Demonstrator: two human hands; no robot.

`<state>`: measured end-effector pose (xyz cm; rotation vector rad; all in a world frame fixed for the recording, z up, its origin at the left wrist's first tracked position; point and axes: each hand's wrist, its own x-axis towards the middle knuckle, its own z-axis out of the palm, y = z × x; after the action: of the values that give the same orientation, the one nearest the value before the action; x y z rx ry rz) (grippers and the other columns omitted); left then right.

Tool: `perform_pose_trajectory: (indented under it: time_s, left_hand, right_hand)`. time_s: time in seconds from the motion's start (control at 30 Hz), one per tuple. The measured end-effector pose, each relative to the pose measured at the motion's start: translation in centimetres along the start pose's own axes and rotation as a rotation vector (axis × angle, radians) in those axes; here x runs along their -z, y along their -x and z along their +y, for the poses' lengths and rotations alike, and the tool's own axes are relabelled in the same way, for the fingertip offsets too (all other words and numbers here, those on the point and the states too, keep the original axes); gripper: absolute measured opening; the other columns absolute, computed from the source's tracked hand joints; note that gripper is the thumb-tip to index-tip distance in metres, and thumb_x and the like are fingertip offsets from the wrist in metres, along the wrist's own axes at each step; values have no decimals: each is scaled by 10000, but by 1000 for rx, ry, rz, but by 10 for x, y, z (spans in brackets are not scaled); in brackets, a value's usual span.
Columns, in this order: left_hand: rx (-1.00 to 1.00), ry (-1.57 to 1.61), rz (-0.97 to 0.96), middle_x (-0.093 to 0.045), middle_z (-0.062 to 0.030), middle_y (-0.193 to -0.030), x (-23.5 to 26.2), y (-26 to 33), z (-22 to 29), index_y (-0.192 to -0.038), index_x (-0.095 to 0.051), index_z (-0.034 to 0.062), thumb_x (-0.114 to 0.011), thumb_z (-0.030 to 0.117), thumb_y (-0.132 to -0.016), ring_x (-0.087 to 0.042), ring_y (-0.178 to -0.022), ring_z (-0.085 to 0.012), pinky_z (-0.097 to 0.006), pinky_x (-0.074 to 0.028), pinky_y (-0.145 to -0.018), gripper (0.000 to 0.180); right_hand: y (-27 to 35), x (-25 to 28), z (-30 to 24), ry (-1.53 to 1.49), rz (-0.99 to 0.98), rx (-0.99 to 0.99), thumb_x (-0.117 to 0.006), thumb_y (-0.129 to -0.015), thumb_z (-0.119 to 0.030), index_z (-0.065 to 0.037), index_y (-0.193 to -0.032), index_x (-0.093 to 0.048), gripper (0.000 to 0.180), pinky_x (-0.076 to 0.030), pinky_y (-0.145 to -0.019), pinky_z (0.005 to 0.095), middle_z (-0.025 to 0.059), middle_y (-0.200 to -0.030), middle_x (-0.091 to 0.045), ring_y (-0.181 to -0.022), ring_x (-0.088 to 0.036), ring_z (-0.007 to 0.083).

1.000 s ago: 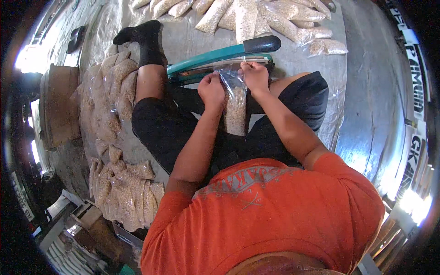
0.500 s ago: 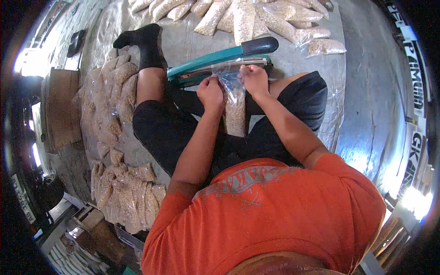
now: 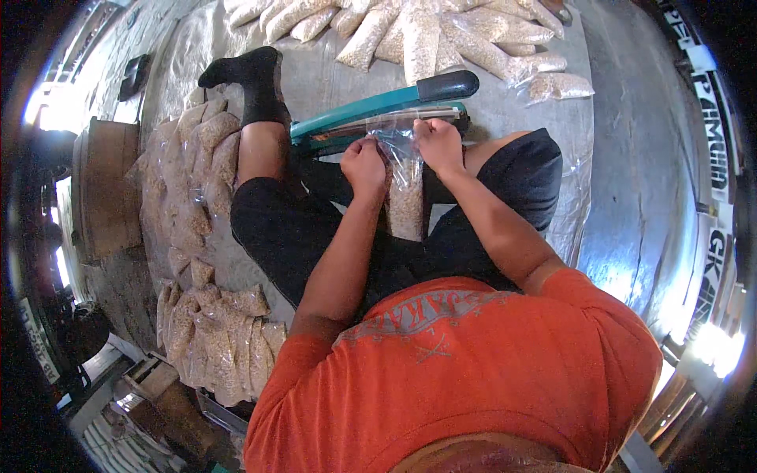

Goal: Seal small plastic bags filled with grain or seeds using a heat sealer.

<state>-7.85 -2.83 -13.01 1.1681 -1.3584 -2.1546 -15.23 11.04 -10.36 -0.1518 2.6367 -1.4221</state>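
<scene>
A clear plastic bag filled with pale grain-like pieces rests upright between my legs. My left hand pinches the left side of its open upper end. On the other side, my right hand grips the top edge, fingers closed on the film. The bag's empty top lies across the bed of a teal hand-lever bag sealer, just beyond my hands. Its lever is raised, with a black handle at the right end. Neither hand touches the lever.
Many filled bags lie fanned out at the far side of the sheet. More filled bags are piled on the left, and another heap is at the near left. A brown cardboard box stands beyond them.
Both hands still hold the bag's top at the sealer. The whole view has shifted slightly; the hands have barely moved relative to the bag.
</scene>
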Motion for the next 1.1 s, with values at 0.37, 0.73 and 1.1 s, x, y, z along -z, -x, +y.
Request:
perform_pose_trajectory:
  time_s: [0.37, 0.73, 1.1]
  left_hand:
    - [-51, -66, 38, -686, -43, -783, -6, 9, 8, -942, -722, -58, -671, 137, -966, -605, -674, -130, -301, -479, -615, 204]
    - [-68, -133, 21, -709, -56, -809, -9, 8, 12, -975, -741, -43, -686, 176, -957, -632, -739, -157, -323, -515, -718, 227]
    - [-128, -188, 62, -729, -91, -822, 4, -21, -20, -947, -741, -66, -705, 206, -945, -639, -733, -173, -353, -516, -707, 274]
  right_hand:
    - [-4, -1, 15, 107, 27, 72, -612, -1000, -288, 16, -824, -702, 363, -557, -633, 349, 98, -704, -724, -641, -710, 185]
    - [-6, -7, 27, -66, 16, -22, -598, -988, -270, 54, -865, -692, 358, -577, -651, 344, 126, -745, -730, -662, -730, 203]
    - [-4, -7, 23, -4, 25, 23, -596, -1002, -288, 40, -877, -706, 368, -577, -661, 360, 131, -749, -737, -689, -742, 218]
